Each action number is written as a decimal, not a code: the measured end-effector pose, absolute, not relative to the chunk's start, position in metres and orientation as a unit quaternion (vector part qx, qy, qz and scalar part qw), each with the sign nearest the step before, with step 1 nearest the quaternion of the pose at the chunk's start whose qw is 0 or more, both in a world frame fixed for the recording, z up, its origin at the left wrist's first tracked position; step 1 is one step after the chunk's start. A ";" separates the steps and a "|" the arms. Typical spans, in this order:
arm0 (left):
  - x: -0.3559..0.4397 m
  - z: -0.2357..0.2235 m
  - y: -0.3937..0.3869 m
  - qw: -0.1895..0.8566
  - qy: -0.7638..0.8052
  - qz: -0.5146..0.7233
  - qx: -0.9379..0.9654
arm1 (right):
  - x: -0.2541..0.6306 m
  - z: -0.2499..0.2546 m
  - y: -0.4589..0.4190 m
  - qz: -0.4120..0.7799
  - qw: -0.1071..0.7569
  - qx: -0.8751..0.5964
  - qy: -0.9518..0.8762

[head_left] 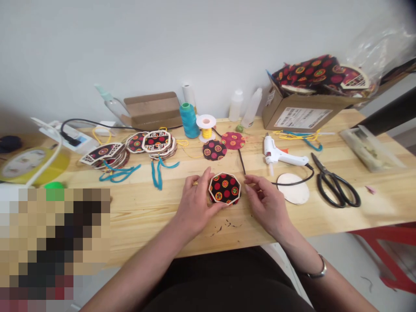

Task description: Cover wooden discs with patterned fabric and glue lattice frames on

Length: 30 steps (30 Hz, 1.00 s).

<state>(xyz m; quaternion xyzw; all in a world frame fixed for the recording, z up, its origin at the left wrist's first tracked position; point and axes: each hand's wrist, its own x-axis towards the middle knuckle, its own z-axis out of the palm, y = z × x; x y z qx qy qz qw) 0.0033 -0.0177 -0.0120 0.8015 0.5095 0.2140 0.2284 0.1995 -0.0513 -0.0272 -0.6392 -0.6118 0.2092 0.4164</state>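
My left hand (196, 201) grips an octagonal wooden frame (239, 196) on its left side, thumb along the near edge and fingers at the far left. Black fabric with red and yellow round motifs (225, 184) fills this frame. Just right of it, apart from the frame, is my right hand (264, 201). Its fingers are curled, with thumb and index finger close together; anything between them is too small to make out. A dark cord (242, 161) runs up to those fingertips. Beyond the frame lie a black patterned fabric disc (214, 150) and a red one (234, 140).
A white glue gun (282, 155), a pale disc (294, 189) and black-handled scissors (334, 186) lie on the right. Stacked framed pieces (157, 142) with blue cords are on the left. Thread spools (189, 121), bottles (251, 108) and a fabric-filled carton (297, 113) line the wall.
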 end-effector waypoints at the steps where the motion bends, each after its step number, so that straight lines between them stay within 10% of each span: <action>1: 0.003 -0.012 -0.017 0.230 0.510 0.216 0.800 | 0.200 -0.027 -0.051 0.211 0.416 -0.640 -0.611; 30: -0.007 -0.013 -0.009 0.225 0.480 0.194 0.825 | 0.199 -0.022 -0.055 0.207 0.438 -0.607 -0.630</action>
